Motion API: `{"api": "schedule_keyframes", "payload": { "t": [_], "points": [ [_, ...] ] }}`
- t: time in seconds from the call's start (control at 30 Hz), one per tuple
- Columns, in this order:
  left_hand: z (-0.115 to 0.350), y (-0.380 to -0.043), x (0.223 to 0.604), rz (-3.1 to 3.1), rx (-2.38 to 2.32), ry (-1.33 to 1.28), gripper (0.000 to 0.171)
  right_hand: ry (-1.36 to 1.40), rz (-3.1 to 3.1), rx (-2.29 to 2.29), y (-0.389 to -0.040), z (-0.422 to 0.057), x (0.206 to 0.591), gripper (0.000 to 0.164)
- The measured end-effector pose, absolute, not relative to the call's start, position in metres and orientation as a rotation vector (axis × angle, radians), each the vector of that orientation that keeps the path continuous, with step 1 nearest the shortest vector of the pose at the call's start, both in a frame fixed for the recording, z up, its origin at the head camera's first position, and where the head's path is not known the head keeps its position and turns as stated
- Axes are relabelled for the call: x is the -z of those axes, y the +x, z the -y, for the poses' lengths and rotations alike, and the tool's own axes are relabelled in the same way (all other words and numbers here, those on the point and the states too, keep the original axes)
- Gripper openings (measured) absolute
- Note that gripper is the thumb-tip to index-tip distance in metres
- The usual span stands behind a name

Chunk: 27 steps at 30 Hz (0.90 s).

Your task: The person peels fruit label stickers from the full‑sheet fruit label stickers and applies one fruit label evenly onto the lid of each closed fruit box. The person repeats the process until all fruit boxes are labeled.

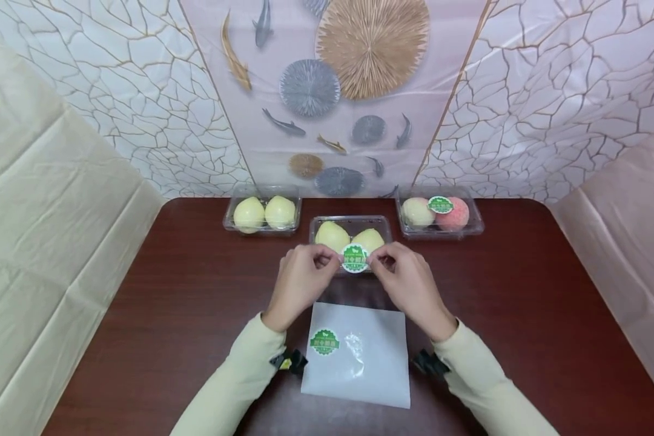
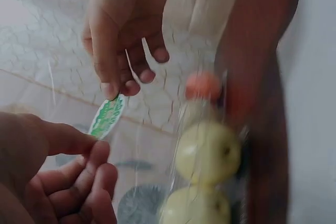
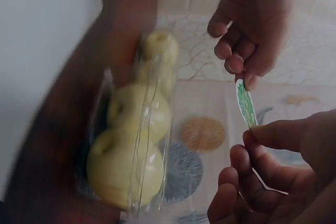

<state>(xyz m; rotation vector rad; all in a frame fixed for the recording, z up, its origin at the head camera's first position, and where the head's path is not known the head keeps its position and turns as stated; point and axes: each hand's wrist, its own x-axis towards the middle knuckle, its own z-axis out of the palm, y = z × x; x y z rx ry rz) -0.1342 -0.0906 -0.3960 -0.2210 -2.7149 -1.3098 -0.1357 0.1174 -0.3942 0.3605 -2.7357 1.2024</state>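
Observation:
A round green-and-white sticker (image 1: 354,258) is stretched between my two hands, over the front of the middle clear plastic box (image 1: 388,225). My left hand (image 1: 303,274) pinches its left edge between thumb and forefinger. On the opposite edge, my right hand (image 1: 409,283) pinches it the same way. In the left wrist view the sticker (image 2: 107,116) appears nearly edge-on between the fingertips. Inside the middle box sit two pale yellow-green fruits, one of them the left fruit (image 1: 331,235). The right wrist view shows these fruits (image 3: 126,166) under the clear lid.
A white backing sheet (image 1: 360,369) with one green sticker (image 1: 324,343) lies between my forearms. At the back left stands a box of two yellow fruits (image 1: 264,213). A stickered box (image 1: 471,227) at the back right holds a pale fruit and a pink one.

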Motion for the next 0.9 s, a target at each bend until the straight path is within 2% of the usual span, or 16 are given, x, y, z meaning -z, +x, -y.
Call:
{"api": "schedule_keyframes", "payload": {
  "t": [0.33,0.47,0.6,0.9],
  "points": [
    [0.085,-0.190,0.396,2.965,0.937,-0.103,0.021,0.399,2.942,-1.097,-0.199,-0.117,0.398,0.019],
    [0.083,-0.201,0.392,3.037,0.854,-0.106,0.036,0.434,2.957,-1.023,-0.210,-0.115,0.401,0.017],
    [0.084,-0.208,0.390,3.113,0.853,-0.124,0.044,0.435,2.984,-1.006,-0.216,-0.115,0.404,0.016],
    [0.084,-0.216,0.397,3.147,0.897,-0.104,0.048,0.434,3.016,-0.974,-0.222,-0.114,0.406,0.019]
  ]
}}
